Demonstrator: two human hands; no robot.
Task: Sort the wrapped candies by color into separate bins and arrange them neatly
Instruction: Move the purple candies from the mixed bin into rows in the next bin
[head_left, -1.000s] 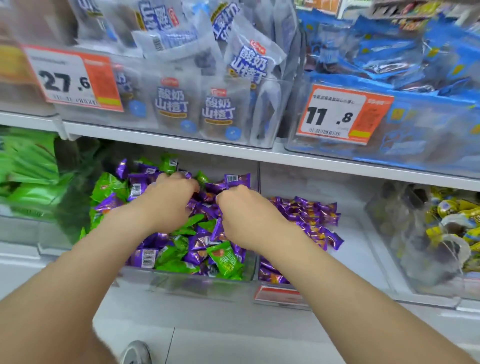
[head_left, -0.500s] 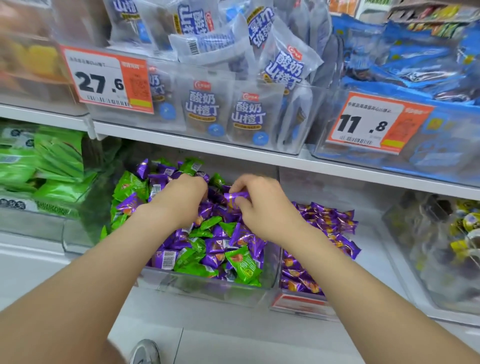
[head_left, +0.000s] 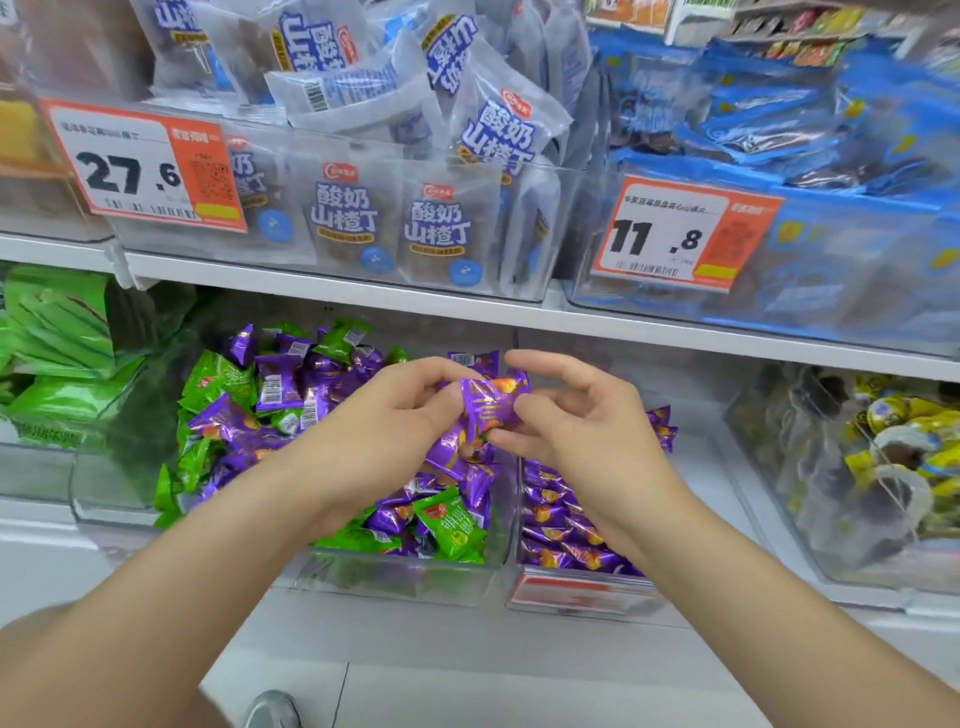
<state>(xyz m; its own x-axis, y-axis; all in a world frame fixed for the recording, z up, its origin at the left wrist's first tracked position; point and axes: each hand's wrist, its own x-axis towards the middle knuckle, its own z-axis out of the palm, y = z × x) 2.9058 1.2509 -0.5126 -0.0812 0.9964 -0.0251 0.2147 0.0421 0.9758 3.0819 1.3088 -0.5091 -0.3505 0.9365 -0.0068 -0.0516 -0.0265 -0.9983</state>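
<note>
Over mixed bin (head_left: 395, 577), both hands hold purple candies (head_left: 488, 402).
L hand (head_left: 384, 415) fingers curl round them; R hand (head_left: 587, 421) pinches same clutch, index lifted. Best: check no green candies (head_left: 452, 525) stuck in, shift to purple bin (head_left: 582, 590) just beside, lay flat, don't drop.

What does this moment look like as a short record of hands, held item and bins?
left hand: grips a purple candy above the bins
right hand: fingertips at the same candy's right edge; grip unclear
mixed bin: green candies and purple ones jumbled together
purple bin: only purple candies visible, to the right of the mixed bin
sorting: not finished
</note>
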